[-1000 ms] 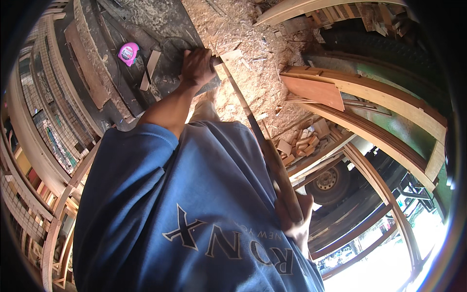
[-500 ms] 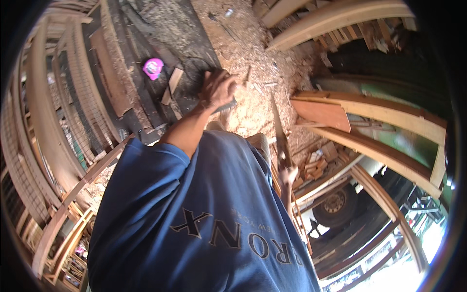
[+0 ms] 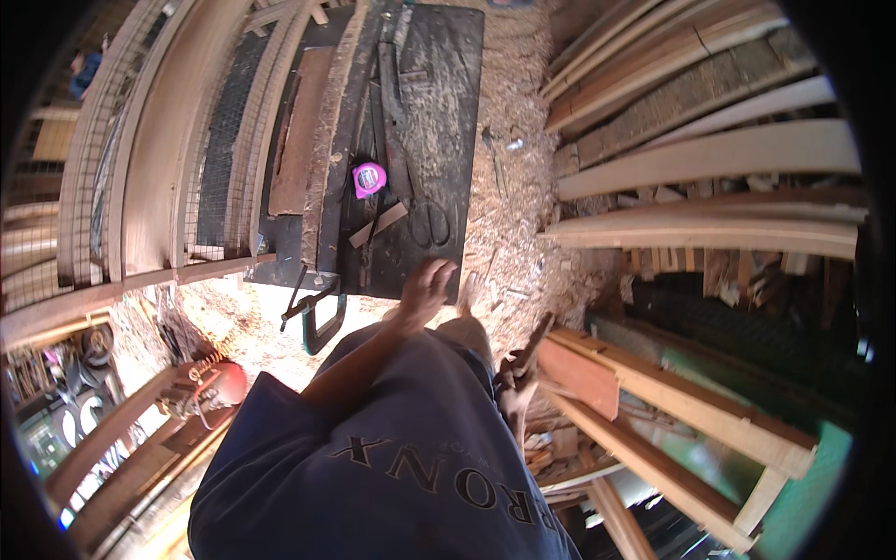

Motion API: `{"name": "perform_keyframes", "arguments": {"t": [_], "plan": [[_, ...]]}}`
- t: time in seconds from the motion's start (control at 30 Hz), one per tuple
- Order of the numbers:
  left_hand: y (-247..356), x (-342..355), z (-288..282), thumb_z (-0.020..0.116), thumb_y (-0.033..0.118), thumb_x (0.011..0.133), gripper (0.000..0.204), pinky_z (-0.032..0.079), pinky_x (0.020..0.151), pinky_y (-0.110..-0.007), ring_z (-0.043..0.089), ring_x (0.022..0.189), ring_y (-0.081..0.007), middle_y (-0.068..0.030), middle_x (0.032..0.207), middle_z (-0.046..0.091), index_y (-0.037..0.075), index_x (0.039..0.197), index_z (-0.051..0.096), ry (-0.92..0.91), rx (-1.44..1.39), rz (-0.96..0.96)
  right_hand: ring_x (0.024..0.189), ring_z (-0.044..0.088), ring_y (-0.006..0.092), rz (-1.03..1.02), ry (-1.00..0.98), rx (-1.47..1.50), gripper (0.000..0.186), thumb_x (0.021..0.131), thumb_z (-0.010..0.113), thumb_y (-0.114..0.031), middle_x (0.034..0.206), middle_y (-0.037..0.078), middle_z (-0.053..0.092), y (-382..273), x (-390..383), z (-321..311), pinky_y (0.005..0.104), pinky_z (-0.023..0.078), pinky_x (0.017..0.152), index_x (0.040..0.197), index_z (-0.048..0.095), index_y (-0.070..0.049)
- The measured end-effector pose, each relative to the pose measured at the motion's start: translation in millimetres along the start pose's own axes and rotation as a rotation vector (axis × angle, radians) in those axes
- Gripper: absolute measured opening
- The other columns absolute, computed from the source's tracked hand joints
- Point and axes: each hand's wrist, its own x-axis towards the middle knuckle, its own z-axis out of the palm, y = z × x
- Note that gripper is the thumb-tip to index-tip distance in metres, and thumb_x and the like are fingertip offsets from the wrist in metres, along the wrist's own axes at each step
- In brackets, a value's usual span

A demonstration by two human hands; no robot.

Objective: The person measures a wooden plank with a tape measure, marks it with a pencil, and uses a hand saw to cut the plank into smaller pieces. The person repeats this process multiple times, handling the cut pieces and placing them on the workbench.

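My left hand (image 3: 429,287) is over the near right corner of the dark workbench (image 3: 450,107), fingers loosely bent, with nothing visible in it. Low at my right side, my right hand (image 3: 514,378) is closed around a narrow wooden strip (image 3: 535,340), whose upper end sticks out past the fingers. On the bench lie a pink tape measure (image 3: 371,180), a small wood offcut (image 3: 379,225) and a tool with dark looped handles (image 3: 431,225).
A C-clamp (image 3: 327,329) hangs at the bench's near edge. Wooden frames with wire mesh (image 3: 191,177) stand on the left. Long boards (image 3: 709,168) and a timber frame (image 3: 681,392) are on the right. Shavings (image 3: 518,224) cover the floor. A red rounded machine (image 3: 222,383) sits lower left.
The view has turned, bringing more of the bench and the clamp into sight. The strip in my right hand now looks shorter and tilts differently. My left hand stays near the bench corner.
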Motion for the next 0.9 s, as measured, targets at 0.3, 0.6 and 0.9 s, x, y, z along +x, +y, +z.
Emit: {"name": "perform_keyframes", "arguments": {"t": [0.3,0.6,0.9], "plan": [[12,-57,-23,0.059,0.017,0.089,0.018,0.046,0.052,-0.034,0.055,0.058,-0.0186,-0.0076,0.076,0.056,0.001,0.095,0.059,0.289,-0.496,-0.570,0.063,0.066,0.0418,-1.250,-0.443,-0.903,0.035,0.081,0.069,-0.018,0.085,0.025,0.067,-119,274,87,0.0497,0.056,0.057,0.112,0.061,-0.003],[30,-110,13,0.063,0.028,0.091,0.032,0.046,0.044,-0.032,0.058,0.052,-0.0177,-0.0097,0.067,0.059,-0.004,0.088,0.063,0.822,-0.618,-0.795,0.108,0.062,0.0402,-1.007,-0.866,-0.915,0.063,0.084,0.072,-0.022,0.123,0.022,0.063,-125,319,224,0.0492,0.044,0.100,0.138,0.045,-0.003],[-2,-123,10,0.059,0.040,0.096,0.043,0.056,0.055,-0.038,0.070,0.075,-0.0249,-0.0136,0.092,0.067,-0.002,0.101,0.064,1.130,-1.002,-0.826,0.108,0.059,0.0357,-1.237,-1.105,-0.980,0.033,0.083,0.071,-0.010,0.108,0.017,0.062,-90,238,265,0.0473,0.047,0.093,0.114,0.062,-0.006]]}}
